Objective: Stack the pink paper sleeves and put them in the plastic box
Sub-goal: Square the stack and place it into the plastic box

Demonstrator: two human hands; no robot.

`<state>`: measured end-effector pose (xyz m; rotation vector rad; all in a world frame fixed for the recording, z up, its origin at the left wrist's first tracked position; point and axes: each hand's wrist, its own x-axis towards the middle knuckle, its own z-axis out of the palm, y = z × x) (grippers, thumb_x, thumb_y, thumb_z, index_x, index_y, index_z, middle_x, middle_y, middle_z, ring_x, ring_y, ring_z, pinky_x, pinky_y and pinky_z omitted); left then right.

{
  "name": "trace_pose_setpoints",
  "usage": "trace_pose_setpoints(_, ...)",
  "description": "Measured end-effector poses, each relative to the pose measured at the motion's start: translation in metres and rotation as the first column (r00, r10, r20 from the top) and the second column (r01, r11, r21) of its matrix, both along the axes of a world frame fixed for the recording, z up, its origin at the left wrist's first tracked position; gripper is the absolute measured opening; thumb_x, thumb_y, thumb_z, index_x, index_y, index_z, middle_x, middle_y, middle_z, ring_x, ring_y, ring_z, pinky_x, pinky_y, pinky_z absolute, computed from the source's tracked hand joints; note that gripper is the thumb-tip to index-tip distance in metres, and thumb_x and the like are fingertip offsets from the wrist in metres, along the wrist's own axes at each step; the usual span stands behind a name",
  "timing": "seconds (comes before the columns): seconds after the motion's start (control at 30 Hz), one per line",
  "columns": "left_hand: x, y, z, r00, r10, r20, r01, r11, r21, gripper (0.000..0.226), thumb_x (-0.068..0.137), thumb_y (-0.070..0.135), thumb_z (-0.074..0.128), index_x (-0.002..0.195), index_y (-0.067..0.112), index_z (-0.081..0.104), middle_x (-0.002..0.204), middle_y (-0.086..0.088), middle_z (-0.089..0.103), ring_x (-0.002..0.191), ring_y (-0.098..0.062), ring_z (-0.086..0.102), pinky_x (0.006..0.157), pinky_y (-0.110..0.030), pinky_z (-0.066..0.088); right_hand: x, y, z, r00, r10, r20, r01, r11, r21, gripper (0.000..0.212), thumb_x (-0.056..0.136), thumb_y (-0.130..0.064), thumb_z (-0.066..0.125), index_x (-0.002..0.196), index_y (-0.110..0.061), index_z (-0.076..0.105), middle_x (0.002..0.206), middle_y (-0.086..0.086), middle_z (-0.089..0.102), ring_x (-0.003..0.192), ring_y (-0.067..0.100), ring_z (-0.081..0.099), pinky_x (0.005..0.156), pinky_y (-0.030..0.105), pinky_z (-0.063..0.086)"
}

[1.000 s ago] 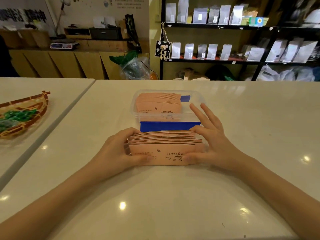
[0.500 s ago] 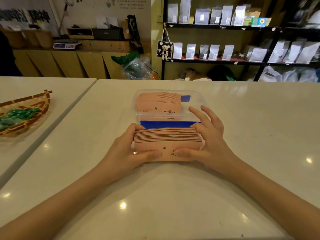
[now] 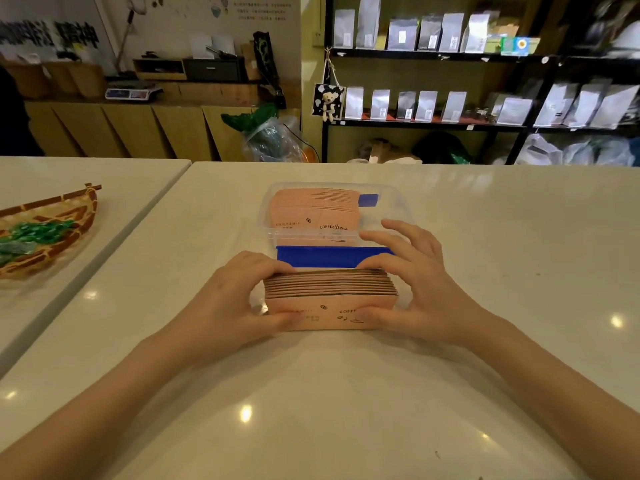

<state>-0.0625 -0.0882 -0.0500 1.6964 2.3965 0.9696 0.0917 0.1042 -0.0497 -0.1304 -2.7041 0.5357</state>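
A thick stack of pink paper sleeves (image 3: 329,299) stands on its long edge on the white table, just in front of the plastic box. My left hand (image 3: 232,306) grips its left end and my right hand (image 3: 415,282) grips its right end, thumbs on the printed front face. The clear plastic box (image 3: 394,206) sits behind, with a blue band across its near side and another pile of pink sleeves (image 3: 311,213) lying in its left part. The right part of the box shows a blue patch.
A woven basket (image 3: 52,230) with green wrapped items rests on the neighbouring table at the left. A gap runs between the two tables. Shelves with silver bags and a wooden counter stand far behind.
The loose, fanned sleeves have been squeezed into a tight, squared stack and tipped more upright. Both hands have closed in on its ends.
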Motion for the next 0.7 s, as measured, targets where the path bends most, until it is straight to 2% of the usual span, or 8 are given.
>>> trace_pose_setpoints(0.07, 0.000, 0.002, 0.008, 0.998, -0.022, -0.055, 0.018, 0.997, -0.074, 0.049, 0.058, 0.060, 0.057, 0.103, 0.043, 0.050, 0.094, 0.034, 0.048, 0.099, 0.010, 0.042, 0.076, -0.005, 0.037, -0.003, -0.001, 0.008, 0.999, 0.011, 0.049, -0.016, 0.994, 0.109, 0.050, 0.068, -0.062, 0.055, 0.111, -0.036, 0.052, 0.144, -0.014, 0.033, 0.135, 0.000, 0.002, 0.109, 0.023, -0.009)
trace_pose_setpoints(0.13, 0.000, 0.005, 0.017, 0.995, -0.061, -0.075, 0.049, 0.988, -0.146, 0.041, 0.062, 0.055, 0.064, 0.099, 0.043, 0.051, 0.091, 0.034, 0.048, 0.098, 0.009, 0.043, 0.075, -0.009, 0.039, -0.006, -0.002, 0.018, 0.994, 0.027, 0.108, -0.047, 0.981, 0.186, 0.051, 0.069, -0.062, 0.053, 0.110, -0.033, 0.054, 0.145, -0.010, 0.033, 0.137, 0.007, 0.005, 0.109, 0.028, -0.009)
trace_pose_setpoints(0.23, -0.004, 0.013, 0.032, 0.985, -0.120, -0.126, 0.077, 0.951, -0.301, 0.043, 0.068, 0.049, 0.067, 0.105, 0.030, 0.057, 0.100, 0.017, 0.060, 0.096, -0.001, 0.048, 0.081, -0.023, 0.046, -0.014, 0.001, 0.034, 0.972, 0.066, 0.224, -0.134, 0.944, 0.301, 0.052, 0.072, -0.061, 0.054, 0.112, -0.030, 0.054, 0.145, -0.008, 0.034, 0.138, 0.012, 0.009, 0.110, 0.030, -0.006)
trace_pose_setpoints(0.33, -0.007, 0.023, 0.057, 0.979, -0.149, -0.141, 0.075, 0.899, -0.431, 0.036, 0.070, 0.044, 0.067, 0.102, 0.031, 0.058, 0.100, 0.013, 0.061, 0.093, -0.006, 0.052, 0.084, -0.031, 0.048, -0.022, 0.004, 0.053, 0.951, 0.065, 0.301, -0.168, 0.930, 0.328, 0.046, 0.074, -0.057, 0.056, 0.110, -0.028, 0.055, 0.143, -0.007, 0.034, 0.136, 0.012, 0.009, 0.111, 0.032, -0.003)
trace_pose_setpoints(0.5, -0.017, 0.041, 0.098, 0.969, -0.105, -0.225, -0.003, 0.902, -0.432, 0.037, 0.069, 0.042, 0.068, 0.102, 0.029, 0.058, 0.097, 0.015, 0.054, 0.092, -0.006, 0.049, 0.078, -0.018, 0.043, -0.034, 0.016, 0.092, 0.947, 0.055, 0.316, -0.144, 0.953, 0.265, 0.036, 0.071, -0.053, 0.061, 0.099, -0.030, 0.058, 0.140, -0.011, 0.035, 0.131, 0.006, 0.011, 0.109, 0.031, 0.000)
trace_pose_setpoints(0.6, -0.031, 0.051, 0.117, 0.968, -0.066, -0.243, -0.040, 0.914, -0.405, 0.040, 0.069, 0.041, 0.068, 0.105, 0.028, 0.056, 0.111, 0.010, 0.051, 0.099, -0.006, 0.044, 0.080, -0.019, 0.037, -0.044, 0.027, 0.112, 0.966, 0.022, 0.259, -0.086, 0.967, 0.240, 0.033, 0.071, -0.050, 0.062, 0.097, -0.030, 0.059, 0.136, -0.012, 0.038, 0.130, 0.005, 0.015, 0.109, 0.033, 0.002)
trace_pose_setpoints(0.7, -0.048, 0.060, 0.127, 0.971, 0.006, -0.239, -0.089, 0.937, -0.339, 0.046, 0.069, 0.041, 0.068, 0.111, 0.027, 0.054, 0.122, 0.007, 0.048, 0.108, -0.008, 0.037, 0.091, -0.025, 0.030, -0.057, 0.039, 0.122, 0.987, -0.032, 0.157, 0.000, 0.980, 0.200, 0.035, 0.071, -0.048, 0.063, 0.099, -0.028, 0.061, 0.134, -0.012, 0.042, 0.129, 0.005, 0.019, 0.109, 0.035, 0.006)
